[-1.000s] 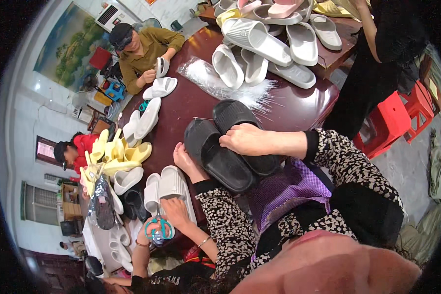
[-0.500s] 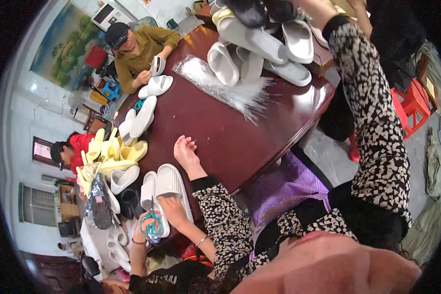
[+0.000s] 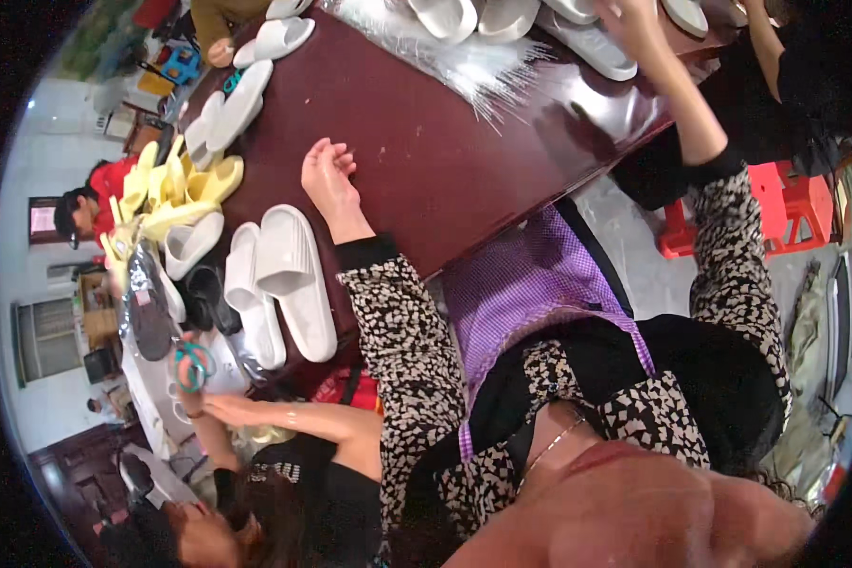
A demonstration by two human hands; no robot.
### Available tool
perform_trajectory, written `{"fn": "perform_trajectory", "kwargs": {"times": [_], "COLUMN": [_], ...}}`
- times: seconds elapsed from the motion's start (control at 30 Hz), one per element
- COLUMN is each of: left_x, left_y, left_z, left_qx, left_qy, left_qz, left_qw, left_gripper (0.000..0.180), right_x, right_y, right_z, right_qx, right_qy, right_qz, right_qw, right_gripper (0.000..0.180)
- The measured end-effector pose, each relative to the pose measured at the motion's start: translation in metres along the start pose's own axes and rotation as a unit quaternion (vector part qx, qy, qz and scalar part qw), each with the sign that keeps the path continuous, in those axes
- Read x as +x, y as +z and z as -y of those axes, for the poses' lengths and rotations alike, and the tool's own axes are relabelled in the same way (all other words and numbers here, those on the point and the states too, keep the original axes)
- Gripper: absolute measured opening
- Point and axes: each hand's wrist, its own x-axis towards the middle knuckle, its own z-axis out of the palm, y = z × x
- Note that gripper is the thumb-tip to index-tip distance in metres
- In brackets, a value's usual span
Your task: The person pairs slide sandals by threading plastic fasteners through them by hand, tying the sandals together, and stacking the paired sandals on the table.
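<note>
White slippers (image 3: 289, 284) lie paired at the bench (image 3: 426, 161) edge, just beside the left hand (image 3: 327, 180), which rests released, fingers loosely curled, holding nothing. Right hand (image 3: 634, 24) reaches among pale slippers (image 3: 592, 47) at the far side; its grip cannot be told.

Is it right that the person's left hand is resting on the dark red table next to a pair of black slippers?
Not quite. The left hand does rest on the dark red table, but the pair of slippers beside it is white, not black. The head view shows this.
</note>
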Motion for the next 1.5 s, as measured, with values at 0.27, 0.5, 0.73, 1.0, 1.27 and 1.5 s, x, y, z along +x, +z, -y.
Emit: {"fn": "perform_trajectory", "kwargs": {"times": [0.27, 0.5, 0.73, 1.0, 1.27, 1.5], "left_x": [0.001, -0.005, -0.008, -0.012, -0.012, -0.014], "left_y": [0.013, 0.018, 0.022, 0.025, 0.024, 0.037], "left_z": [0.000, -0.005, -0.011, -0.011, -0.007, 0.019], "left_qx": [0.025, 0.039, 0.041, 0.052, 0.111, 0.290], "left_qy": [0.000, 0.001, 0.010, 0.012, 0.037, 0.272], "left_qz": [0.032, 0.037, 0.041, 0.050, 0.049, 0.068], "left_qw": [0.999, 0.999, 0.998, 0.997, 0.992, 0.915], "left_gripper": [0.011, 0.011, 0.010, 0.010, 0.011, 0.010], "right_x": [-0.070, -0.063, -0.055, -0.060, -0.111, -0.139], "right_y": [0.076, 0.100, 0.104, 0.093, 0.035, 0.041], "right_z": [0.018, 0.042, 0.041, 0.036, 0.049, 0.038], "right_qx": [0.070, -0.100, -0.093, 0.094, 0.229, 0.386], "right_qy": [-0.113, -0.266, -0.309, -0.248, -0.007, 0.090], "right_qz": [0.127, 0.189, 0.214, 0.215, 0.201, 0.173], "right_qw": [0.983, 0.940, 0.922, 0.940, 0.952, 0.902], "right_gripper": [0.017, 0.021, 0.014, 0.006, 0.004, 0.007]}}
